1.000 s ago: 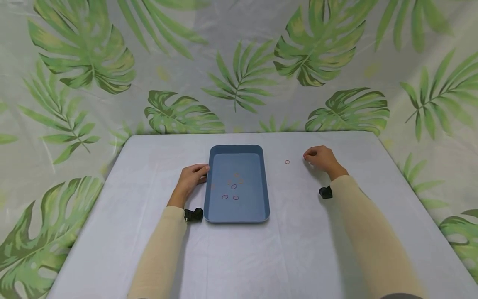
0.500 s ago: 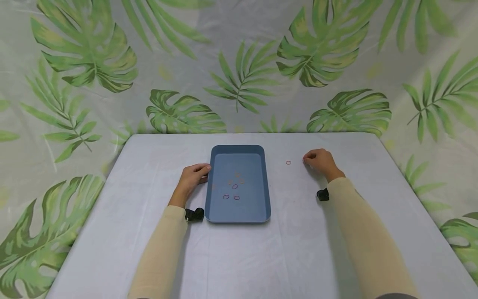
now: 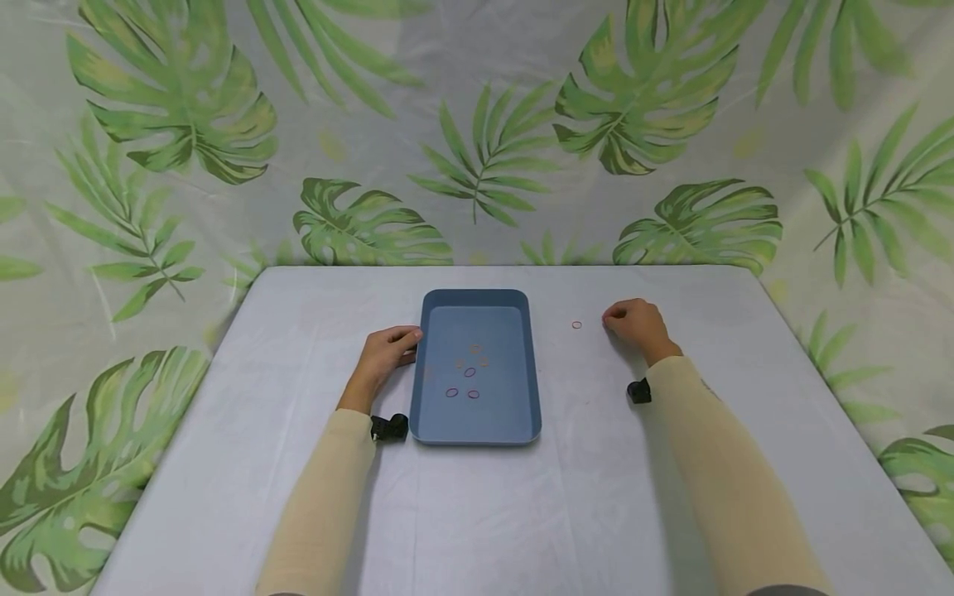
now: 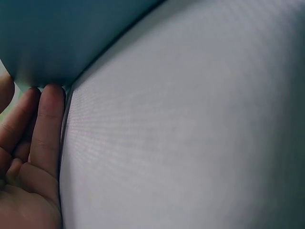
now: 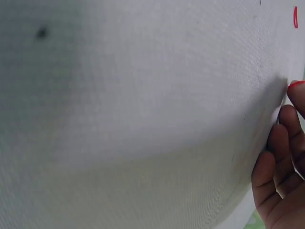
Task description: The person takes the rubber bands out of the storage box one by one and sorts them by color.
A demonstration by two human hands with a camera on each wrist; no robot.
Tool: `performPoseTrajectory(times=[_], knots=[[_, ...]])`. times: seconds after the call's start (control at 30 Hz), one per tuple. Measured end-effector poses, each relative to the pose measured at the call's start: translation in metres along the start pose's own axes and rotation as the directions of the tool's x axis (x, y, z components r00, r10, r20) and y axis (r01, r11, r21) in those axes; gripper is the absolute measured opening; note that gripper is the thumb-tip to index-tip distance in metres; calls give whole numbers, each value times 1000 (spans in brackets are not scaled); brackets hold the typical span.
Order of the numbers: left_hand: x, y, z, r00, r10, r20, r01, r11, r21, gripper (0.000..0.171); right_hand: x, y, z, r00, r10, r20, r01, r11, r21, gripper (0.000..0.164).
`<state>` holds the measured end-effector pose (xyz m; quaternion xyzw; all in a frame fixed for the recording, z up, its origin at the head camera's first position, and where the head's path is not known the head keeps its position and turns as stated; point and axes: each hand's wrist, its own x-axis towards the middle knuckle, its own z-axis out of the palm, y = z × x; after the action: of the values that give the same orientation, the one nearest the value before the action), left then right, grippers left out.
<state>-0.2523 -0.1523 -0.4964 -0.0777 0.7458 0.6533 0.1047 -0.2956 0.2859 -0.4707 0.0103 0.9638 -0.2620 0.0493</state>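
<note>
My left hand (image 3: 387, 352) rests at the left side of a blue tray (image 3: 477, 424); its straight fingers (image 4: 49, 112) touch the outer wall and the thumb tip lies right at the rim. My right hand (image 3: 638, 323), low over the white table at the right, pinches a red rubber band (image 5: 296, 83) between thumb and index finger; most of the band is hidden. Another red rubber band (image 3: 577, 325) lies on the cloth between the tray and this hand. On the tray floor lie three dark red rubber bands (image 3: 469, 372) and several faint orange ones (image 3: 475, 349).
A white cloth (image 3: 477, 513) covers the table. Behind it hangs a leaf-patterned curtain (image 3: 507, 223) along the far edge. Small black wrist cameras (image 3: 638, 391) sit close over the cloth.
My right hand has drawn slightly nearer and to the left, still pinching the red rubber band. The left hand keeps its place at the tray; the head view has shifted slightly.
</note>
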Motion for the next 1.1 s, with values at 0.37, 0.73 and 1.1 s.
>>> performPoseTrajectory(times=[0.37,0.73,1.1], knots=[[1,1,-1,1000,0,11,0,1000,-1,41,0,1,3,1000,-3,-8,3,1000,5,27],[1,0,-1,1000,0,3,0,1000,-3,40,2,-14,1,1000,-14,-19,15,998,68,31],[1,1,-1,1000,-15,22,15,1000,-16,41,-7,-96,4,926,-374,-46,376,921,100,21]])
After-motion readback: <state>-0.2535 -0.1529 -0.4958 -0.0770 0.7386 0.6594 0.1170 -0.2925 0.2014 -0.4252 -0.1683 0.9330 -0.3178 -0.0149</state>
